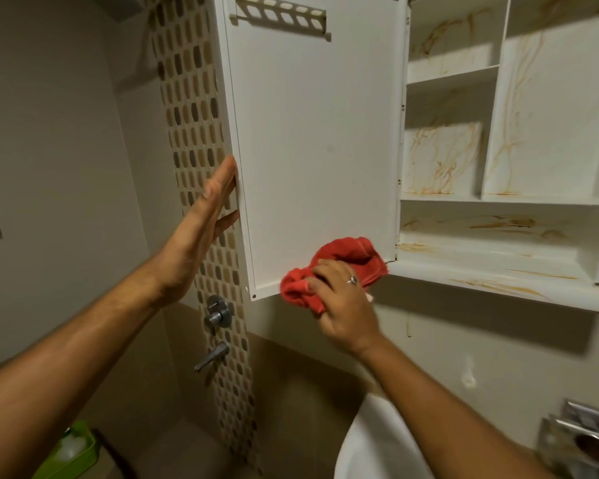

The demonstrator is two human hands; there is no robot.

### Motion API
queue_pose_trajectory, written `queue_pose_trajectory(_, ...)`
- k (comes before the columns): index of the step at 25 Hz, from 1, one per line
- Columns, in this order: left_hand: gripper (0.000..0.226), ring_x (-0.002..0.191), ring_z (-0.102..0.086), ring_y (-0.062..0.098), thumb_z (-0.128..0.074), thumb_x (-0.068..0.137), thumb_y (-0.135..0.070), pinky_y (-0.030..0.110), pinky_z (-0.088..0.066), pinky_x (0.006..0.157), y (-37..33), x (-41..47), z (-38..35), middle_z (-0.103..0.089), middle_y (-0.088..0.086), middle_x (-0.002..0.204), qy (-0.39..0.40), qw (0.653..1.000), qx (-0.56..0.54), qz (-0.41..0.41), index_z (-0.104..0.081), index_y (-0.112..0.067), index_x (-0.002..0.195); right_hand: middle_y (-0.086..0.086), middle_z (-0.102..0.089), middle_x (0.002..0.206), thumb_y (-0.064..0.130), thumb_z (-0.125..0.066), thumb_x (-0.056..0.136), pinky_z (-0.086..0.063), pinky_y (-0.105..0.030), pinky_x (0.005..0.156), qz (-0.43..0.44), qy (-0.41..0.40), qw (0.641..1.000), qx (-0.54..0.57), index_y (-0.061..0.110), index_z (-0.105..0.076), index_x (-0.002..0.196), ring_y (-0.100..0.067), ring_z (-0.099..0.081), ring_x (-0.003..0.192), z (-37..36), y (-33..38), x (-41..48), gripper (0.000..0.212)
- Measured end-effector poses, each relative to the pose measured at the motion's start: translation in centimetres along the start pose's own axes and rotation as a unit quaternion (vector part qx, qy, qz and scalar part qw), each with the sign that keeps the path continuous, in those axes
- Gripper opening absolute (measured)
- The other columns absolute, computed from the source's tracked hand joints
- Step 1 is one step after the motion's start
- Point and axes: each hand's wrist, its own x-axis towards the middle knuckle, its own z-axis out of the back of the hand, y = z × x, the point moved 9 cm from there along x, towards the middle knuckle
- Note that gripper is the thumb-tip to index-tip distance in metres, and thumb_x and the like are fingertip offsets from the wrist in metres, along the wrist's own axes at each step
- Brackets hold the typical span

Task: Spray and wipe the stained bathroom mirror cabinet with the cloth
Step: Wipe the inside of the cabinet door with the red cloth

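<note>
Beige bathroom walls and a mosaic tile strip [191,133] frame the stained cabinet [498,199], its door [312,150] open. Fingers straight, the left hand [201,229] steadies the probably light, hinged door's free edge; the right hand [343,302] clutches the soft, bunched red cloth [346,257] against the door's lower right corner.

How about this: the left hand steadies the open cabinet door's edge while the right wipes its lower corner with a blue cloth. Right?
The head view shows the cloth is red, not blue. The left hand steadies the edge of the open cabinet door, and the right hand wipes its lower corner.
</note>
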Motion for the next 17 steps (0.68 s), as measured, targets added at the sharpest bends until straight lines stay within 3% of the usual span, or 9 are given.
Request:
queue_pose_trajectory(5,0.106,0.152,-0.017,-0.006,-0.035,0.08,-0.093,0.047,-0.018,0.126,0.0,-0.2,0.0,-0.014,-0.025,0.168,0.009,1.0,0.001,-0.008,-0.01,-0.033,0.165,-0.011,-0.064,0.121,0.013,-0.053,0.088,-0.044,-0.054,0.105,-0.129,0.011,0.985,-0.113,0.006,-0.07,0.12,-0.037,-0.058,0.118,5.8,-10.8,-2.2,0.037)
queue_pose_trajectory(7,0.106,0.152,-0.017,-0.006,-0.035,0.081,-0.092,0.045,-0.019,0.125,-0.1,-0.1,-0.1,-0.015,-0.025,0.168,0.013,1.0,-0.003,-0.009,-0.011,-0.033,0.165,-0.011,-0.067,0.118,0.01,-0.053,0.084,-0.04,-0.056,0.109,-0.187,-0.019,0.974,-0.13,0.005,-0.071,0.119,-0.037,-0.058,0.118,6.0,-10.9,-2.0,0.039)
queue_pose_trajectory(10,0.097,0.152,-0.018,-0.006,-0.033,0.087,-0.086,0.044,-0.019,0.126,0.1,-0.2,0.1,-0.016,-0.023,0.168,0.001,1.0,-0.019,0.001,-0.012,-0.031,0.165,-0.014,-0.066,0.119,0.012,-0.05,0.083,-0.041,-0.058,0.106,-0.302,-0.065,0.949,-0.06,0.003,-0.072,0.118,-0.037,-0.056,0.117,3.8,-7.5,-2.0,0.042)
queue_pose_trajectory(14,0.083,0.151,-0.02,-0.007,-0.024,0.094,-0.073,0.047,-0.017,0.128,0.2,-0.1,0.3,-0.016,-0.021,0.169,-0.007,0.999,-0.022,0.023,-0.013,-0.031,0.164,-0.003,-0.063,0.119,0.018,-0.054,0.086,-0.042,-0.055,0.1,-0.247,-0.062,0.966,0.037,0.014,-0.073,0.117,-0.026,-0.052,0.116,0.5,1.4,0.7,0.037)
queue_pose_trajectory(17,0.073,0.152,-0.02,-0.006,-0.017,0.097,-0.061,0.047,-0.018,0.128,0.2,-0.2,0.4,-0.016,-0.02,0.169,-0.008,0.999,-0.017,0.027,-0.013,-0.032,0.164,0.004,-0.059,0.118,0.025,-0.053,0.091,-0.04,-0.045,0.101,-0.217,-0.056,0.97,0.095,0.021,-0.072,0.117,-0.017,-0.047,0.116,-0.7,6.9,2.8,0.032)
